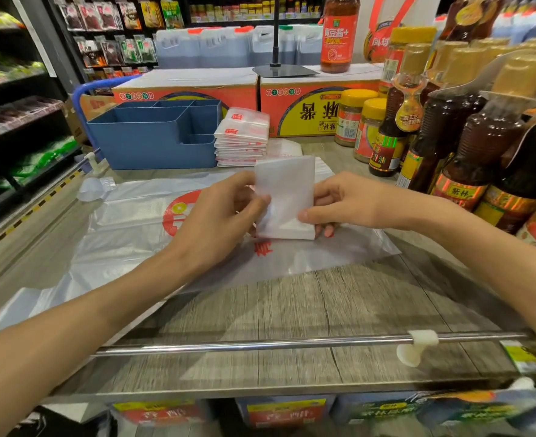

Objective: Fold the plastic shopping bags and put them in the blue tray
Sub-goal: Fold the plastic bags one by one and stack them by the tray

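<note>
at the centre of the frame both hands held a folded bag [287,197] up off the worktop [292,313]. the left hand [225,209] pinched its left edge, fingers curled round the plastic, and the right hand [339,203] pinched the right edge, thumb in front and the other fingers tucked behind. the small white packet stood nearly upright, its long axis running from lower to upper frame, directly between the two hands.

under it a flat, unfolded bag [128,234] with red print lay spread across the worktop toward the left of the frame. the blue tray [153,143] stood in the upper left of centre, beyond the left hand, and no bag could be seen inside it. a stack of folded bags [241,137] sat touching the tray's right side.

the tray lay up and to the left of the held packet, so the left hand was the nearer one for carrying it there. bottles [468,134] crowded the right edge of the frame.
</note>
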